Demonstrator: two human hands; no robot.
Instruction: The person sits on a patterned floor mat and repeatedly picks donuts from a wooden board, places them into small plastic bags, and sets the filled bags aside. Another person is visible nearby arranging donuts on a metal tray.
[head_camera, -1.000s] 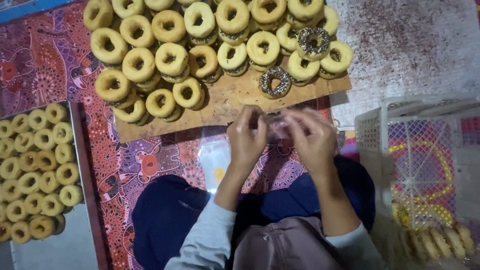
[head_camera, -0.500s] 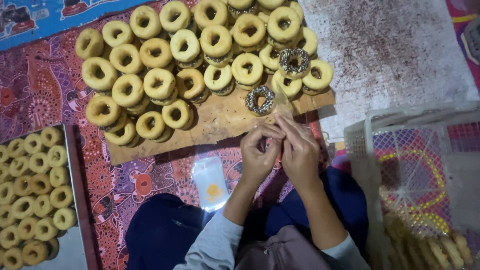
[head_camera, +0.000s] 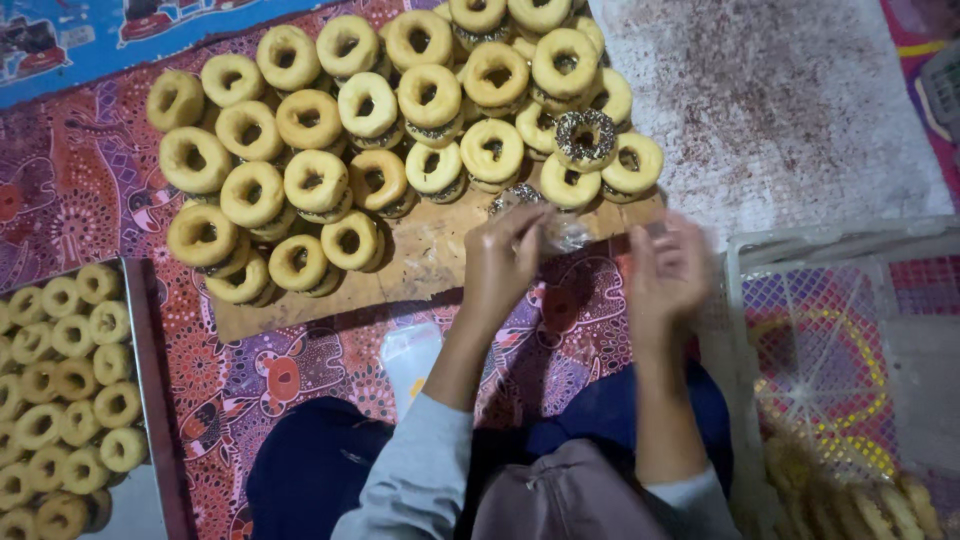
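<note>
A clear plastic wrapper (head_camera: 562, 232) w/ a sprinkled donut (head_camera: 517, 197) inside is pinched by the left hand (head_camera: 507, 255) at the wooden board (head_camera: 420, 265) front edge. Right hand (head_camera: 668, 270) is held just beside, fingers spread, blurred, nothing gripped. Plain donuts (head_camera: 315, 180) are stacked behind; a metal tray (head_camera: 150, 400) at left.

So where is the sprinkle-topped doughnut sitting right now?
In the head view, the sprinkle-topped doughnut sits at the right end of the wooden board, among plain doughnuts, just above and right of the left hand.
</note>
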